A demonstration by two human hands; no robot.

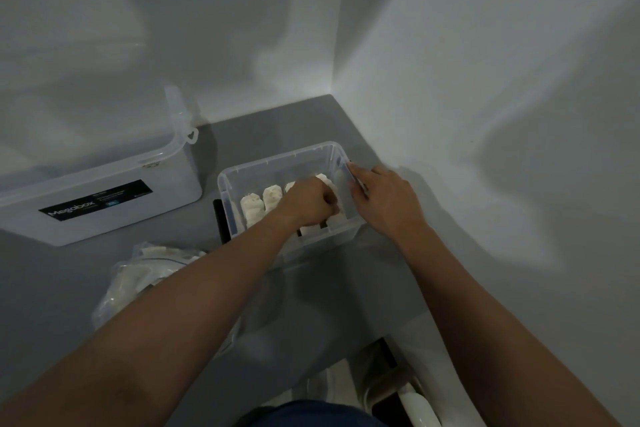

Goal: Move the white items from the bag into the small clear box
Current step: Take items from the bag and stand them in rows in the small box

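A small clear box (277,162) stands on the grey floor in the corner of the room. Several white rolled items (265,201) stand side by side inside it. My left hand (308,201) is down inside the box with its fingers curled around one white roll among the others. My right hand (384,200) holds the box's right rim, fingers along the edge. A clear plastic bag (138,274) with more white items lies on the floor to the left of my left forearm, partly hidden by the arm.
A large translucent storage box (104,198) with a black label and its lid propped against the wall stands at the left. White walls meet in a corner just behind the small box. A white and black object (391,388) lies on the floor near my knees.
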